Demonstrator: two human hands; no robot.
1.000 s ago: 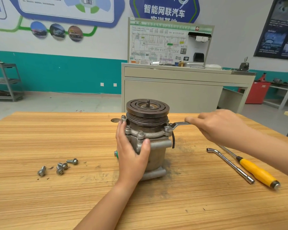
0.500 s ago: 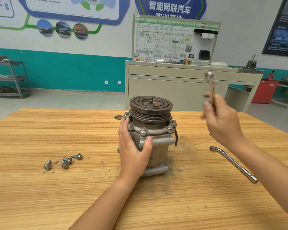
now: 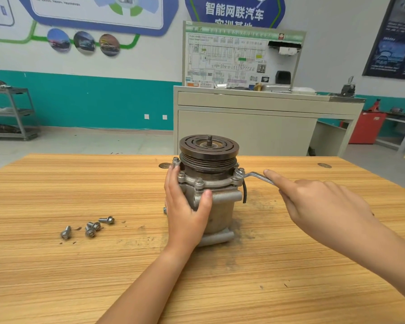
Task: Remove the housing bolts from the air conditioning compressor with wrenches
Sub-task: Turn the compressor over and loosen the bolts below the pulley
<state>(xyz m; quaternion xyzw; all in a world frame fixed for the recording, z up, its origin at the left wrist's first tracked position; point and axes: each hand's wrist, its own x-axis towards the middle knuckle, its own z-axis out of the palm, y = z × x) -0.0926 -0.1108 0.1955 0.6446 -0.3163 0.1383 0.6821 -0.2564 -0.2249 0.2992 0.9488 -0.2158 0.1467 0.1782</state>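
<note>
The grey air conditioning compressor (image 3: 220,206) stands upright mid-table, its dark pulley (image 3: 209,148) on top. My left hand (image 3: 185,206) grips its body from the front left, thumb across the housing. Several bolts still sit in the flange, one at the front (image 3: 198,181). A silver ring wrench (image 3: 253,176) sits on the bolt at the flange's right side. My right hand (image 3: 313,202) holds the wrench's handle, index finger stretched along it.
Several removed bolts (image 3: 89,226) lie loose on the wooden table (image 3: 80,277) to the left of the compressor. A beige cabinet (image 3: 255,122) with a wiring display board stands behind the table. A metal shelf rack (image 3: 9,113) is at far left.
Half a second ago my right hand held the wrench raised in the air. It has come down and the wrench is back on the flange's right bolt. The left hand stayed on the compressor.
</note>
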